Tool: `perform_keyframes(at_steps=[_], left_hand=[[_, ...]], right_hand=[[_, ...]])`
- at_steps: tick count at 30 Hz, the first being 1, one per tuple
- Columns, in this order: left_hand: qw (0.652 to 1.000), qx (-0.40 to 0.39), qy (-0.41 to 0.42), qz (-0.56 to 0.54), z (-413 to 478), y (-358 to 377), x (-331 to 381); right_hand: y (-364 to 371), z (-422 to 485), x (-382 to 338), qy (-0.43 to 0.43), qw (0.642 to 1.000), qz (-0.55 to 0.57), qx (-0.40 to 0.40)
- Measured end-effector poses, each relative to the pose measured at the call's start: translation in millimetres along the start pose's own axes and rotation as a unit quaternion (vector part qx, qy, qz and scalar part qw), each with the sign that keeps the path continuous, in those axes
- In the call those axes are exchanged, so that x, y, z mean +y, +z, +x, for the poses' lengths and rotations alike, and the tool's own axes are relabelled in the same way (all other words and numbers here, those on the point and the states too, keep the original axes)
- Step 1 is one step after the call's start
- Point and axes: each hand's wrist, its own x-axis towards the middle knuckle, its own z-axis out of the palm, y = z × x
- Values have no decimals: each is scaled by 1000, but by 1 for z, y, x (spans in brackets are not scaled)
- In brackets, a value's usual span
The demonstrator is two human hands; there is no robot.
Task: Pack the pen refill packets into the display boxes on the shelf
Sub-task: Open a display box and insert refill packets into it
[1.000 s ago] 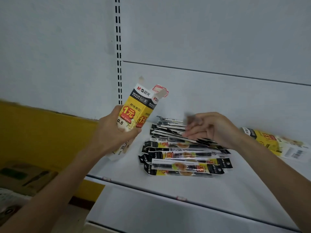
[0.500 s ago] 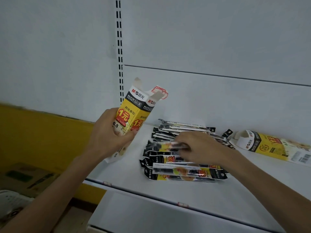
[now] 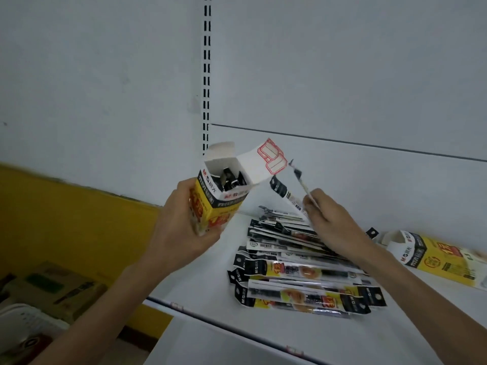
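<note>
STOCKING THE SHELF: A person's left hand [image 3: 181, 230] grips a yellow-and-black box [image 3: 214, 206], fingers curled round its lower half. It holds the box upright, slightly tilted, above the left end of a white shelf [image 3: 200, 280]. The box's top stands open, and its white flap [image 3: 261, 164] with red printing is folded back to the right. Dark packet ends [image 3: 232, 179] show inside, already loaded.

The right hand [image 3: 329, 222] pinches what look like two thin packets between thumb and fingertips, with its other fingers curled. These held packets [image 3: 279, 187] slant up and to the left, their black headers just beside the flap and not yet in the box's mouth. One is seen edge-on, and blur hides its print.

Under the right wrist a loose pile [image 3: 303, 275] of packets lies fanned across the shelf, with yellow-and-orange labels showing on the nearest ones. A second box [image 3: 442, 259] lies on its side at the right end of the shelf, just right of the pile, its open end facing it.

Behind runs a white back panel [image 3: 342, 75] with a slotted upright [image 3: 207, 75]. To the left is a yellow wall [image 3: 66, 219], and below it brown cartons [image 3: 52, 285] sit on the floor.
</note>
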Motion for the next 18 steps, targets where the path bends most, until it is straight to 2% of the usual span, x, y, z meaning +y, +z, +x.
perform_keyframes(at_steps=[2, 4, 6, 8, 10, 13, 15, 16, 18], left_hand=[[999, -30, -5, -24, 1, -2, 4], [998, -61, 4, -15, 2, -2, 5], [996, -87, 14, 0, 2, -4, 5], [994, -104, 32, 20, 4, -7, 7], [989, -114, 73, 55, 5, -11, 9], [969, -104, 155, 158, 4, -14, 14], [952, -91, 186, 225, 2, -13, 17], [946, -91, 188, 248, 1, -12, 18], [949, -97, 169, 248, 1, -11, 18]], right_hand=[[-2, 6, -3, 44, 994, 85, 54], [-7, 12, -11, 97, 971, 196, 98], [-16, 19, -20, 127, 942, 295, 99], [-27, 26, -32, 126, 934, 320, 94], [-39, 32, -47, 105, 922, 348, 134], [-61, 37, -68, 44, 873, 434, 217], [-73, 35, -82, 8, 854, 460, 244], [-77, 31, -88, -15, 849, 474, 234], [-76, 23, -97, -89, 842, 508, 162]])
